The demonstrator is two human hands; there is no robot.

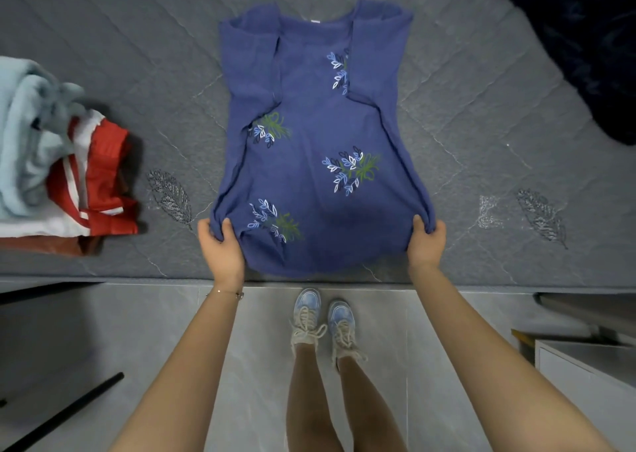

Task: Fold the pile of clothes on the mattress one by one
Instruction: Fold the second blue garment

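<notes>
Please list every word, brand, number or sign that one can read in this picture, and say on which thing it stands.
No text in this picture can be read.
On the blue shirt: only leaf prints, no words.
On the white neck label: too small to read.
On the mattress: stitched leaf figures, no letters.
On the shoes: no brand or mark shows.

Blue leaf-print shirt (pixel 316 134) on grey quilted mattress (pixel 137 55)
</notes>
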